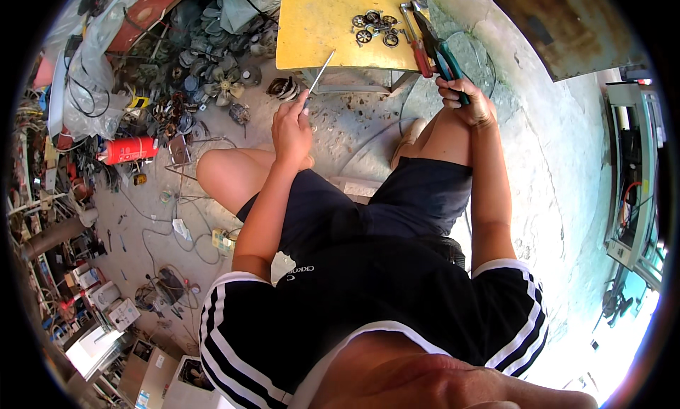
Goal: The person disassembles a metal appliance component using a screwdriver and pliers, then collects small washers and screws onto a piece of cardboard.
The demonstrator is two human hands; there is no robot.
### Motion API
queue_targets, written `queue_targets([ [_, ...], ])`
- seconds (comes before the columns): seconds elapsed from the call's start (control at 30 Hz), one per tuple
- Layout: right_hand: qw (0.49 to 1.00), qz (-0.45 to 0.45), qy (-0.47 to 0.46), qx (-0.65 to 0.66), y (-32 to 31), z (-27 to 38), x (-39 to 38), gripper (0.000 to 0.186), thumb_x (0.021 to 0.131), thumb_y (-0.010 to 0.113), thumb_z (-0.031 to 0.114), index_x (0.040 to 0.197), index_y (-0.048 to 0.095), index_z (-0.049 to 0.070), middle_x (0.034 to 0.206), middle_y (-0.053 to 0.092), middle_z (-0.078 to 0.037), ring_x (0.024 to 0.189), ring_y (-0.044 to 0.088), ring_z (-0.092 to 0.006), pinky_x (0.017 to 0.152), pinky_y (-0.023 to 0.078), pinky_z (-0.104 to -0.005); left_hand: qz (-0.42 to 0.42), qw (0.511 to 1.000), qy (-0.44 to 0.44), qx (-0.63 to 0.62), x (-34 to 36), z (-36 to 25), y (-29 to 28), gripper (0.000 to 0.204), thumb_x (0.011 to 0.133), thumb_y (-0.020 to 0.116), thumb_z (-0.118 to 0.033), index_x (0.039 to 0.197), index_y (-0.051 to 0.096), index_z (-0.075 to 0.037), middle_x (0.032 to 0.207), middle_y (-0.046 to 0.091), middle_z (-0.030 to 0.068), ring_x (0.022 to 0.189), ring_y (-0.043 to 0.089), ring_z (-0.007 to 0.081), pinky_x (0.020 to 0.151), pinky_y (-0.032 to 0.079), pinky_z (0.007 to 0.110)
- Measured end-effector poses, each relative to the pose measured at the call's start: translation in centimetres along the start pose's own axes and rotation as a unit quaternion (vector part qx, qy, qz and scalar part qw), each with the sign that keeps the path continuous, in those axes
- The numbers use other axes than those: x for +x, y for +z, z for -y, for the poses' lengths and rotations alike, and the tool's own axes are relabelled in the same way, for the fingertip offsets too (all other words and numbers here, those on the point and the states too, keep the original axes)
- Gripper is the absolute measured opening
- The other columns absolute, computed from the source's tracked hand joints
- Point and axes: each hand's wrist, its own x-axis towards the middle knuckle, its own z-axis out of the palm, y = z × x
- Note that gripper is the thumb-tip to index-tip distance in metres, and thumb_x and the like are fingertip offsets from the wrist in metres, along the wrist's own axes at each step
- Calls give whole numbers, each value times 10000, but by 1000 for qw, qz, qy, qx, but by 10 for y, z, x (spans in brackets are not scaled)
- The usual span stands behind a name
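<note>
My left hand (292,133) is closed on a screwdriver (323,72), its thin bright shaft pointing up toward the near edge of a low yellow-topped table (319,26). The fingers cover most of its handle. At the table's near right corner my right hand (464,101) wraps round the green handles of a pair of pliers (446,55), whose dark jaws extend over the tabletop. Right beside the pliers lies a red-handled tool (419,53) with a metal shaft. A cluster of small spoked wheels and metal parts (375,28) sits on the table between the two hands.
Piles of scrap parts (212,62) cover the floor at the left, with a red cylinder (129,150) among them. Loose cables (152,232) trail over the concrete. A metal-framed cabinet (630,175) stands at the right, and a rusty panel (567,30) juts in at the upper right.
</note>
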Motion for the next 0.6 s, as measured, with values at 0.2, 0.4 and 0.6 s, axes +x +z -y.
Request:
queue_targets([
  [0.2,1000,-9,9,-21,-4,-2,1,496,817,572,154,1280,466,10,838,398,58,632,326,-18,512,252,-171,85,990,97,60,-14,6,-6,409,886,583,-49,1269,641,-179,1006,630,117,948,597,332,838,475,390],
  [0.4,998,-23,-26,-61,5,-1,0,492,814,573,147,1280,469,31,831,392,55,626,328,-22,520,253,-179,80,995,54,-26,6,-1,-19,454,854,607,-29,1283,614,-177,1066,615,105,968,594,315,859,475,381],
  [0.6,977,-71,-80,-182,29,-23,-12,440,786,599,140,1210,512,59,837,480,23,615,419,-57,506,316,-220,309,942,85,-101,46,-7,-58,476,871,610,-18,1329,567,-137,1096,596,121,1014,606,266,877,484,365],
])
